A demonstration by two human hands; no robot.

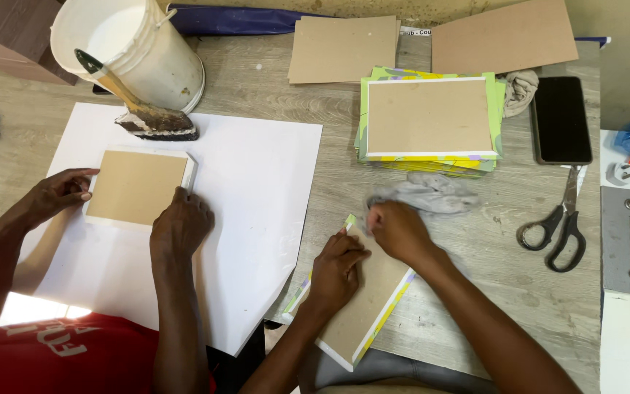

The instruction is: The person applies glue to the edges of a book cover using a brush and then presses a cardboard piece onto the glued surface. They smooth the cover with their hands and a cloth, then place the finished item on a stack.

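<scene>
A brown cardboard cover (362, 306) with a green and yellow patterned paper edge lies tilted at the table's front edge. My left hand (335, 268) presses down on its upper part, fingers at the folded top corner. My right hand (400, 230) is closed on a grey cloth (426, 194) and touches the same corner. To the left, a co-worker in a red top holds a smaller brown board (136, 187) on a large white sheet (257, 190), with one hand (60, 191) at its left edge and the other hand (181, 225) at its lower right corner.
A white bucket (140, 44) and a glue brush (147, 117) stand at the back left. A stack of patterned covers (429, 120) sits mid-table, with loose brown boards (501, 35) behind it. A black phone (561, 119) and scissors (559, 222) lie to the right, with a metal block (625, 241) at the far right.
</scene>
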